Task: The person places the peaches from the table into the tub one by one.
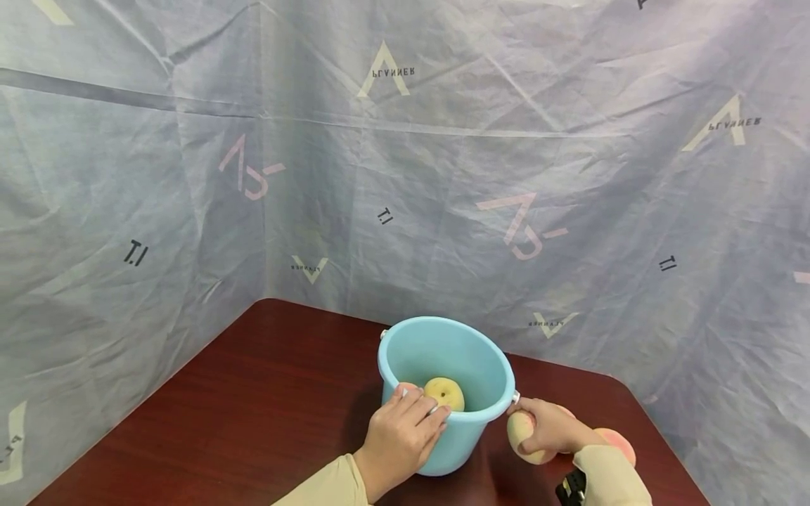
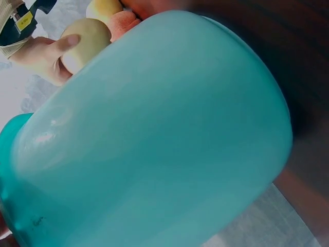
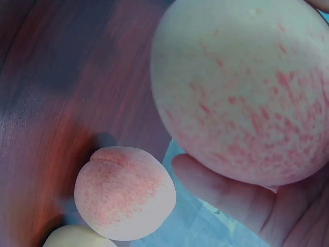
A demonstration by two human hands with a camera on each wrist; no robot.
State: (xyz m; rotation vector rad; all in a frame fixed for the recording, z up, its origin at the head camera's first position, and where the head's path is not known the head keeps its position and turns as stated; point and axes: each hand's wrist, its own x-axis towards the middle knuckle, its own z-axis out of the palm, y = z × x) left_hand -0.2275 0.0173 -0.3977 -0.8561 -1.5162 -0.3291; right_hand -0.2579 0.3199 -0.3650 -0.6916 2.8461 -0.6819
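A light blue bucket (image 1: 457,443) stands upright on the table, and its wall (image 2: 169,123) fills most of the left wrist view. My left hand (image 1: 400,432) grips the near rim, fingers hooked over the edge. Inside the bucket lies a yellowish peach (image 1: 446,391), with a second peach (image 1: 406,386) partly hidden behind my fingers. My right hand (image 1: 555,424) holds a pale peach (image 1: 521,430) with red flecks, just right of the bucket. Thumb and fingers wrap this held peach (image 3: 241,92) in the right wrist view.
Two more peaches lie near my right hand: a pinkish peach (image 3: 125,198) and a yellowish peach (image 3: 79,239), which is cut off by the view's edge. The dark red wooden table (image 1: 253,400) backs onto a grey printed cloth (image 1: 411,176).
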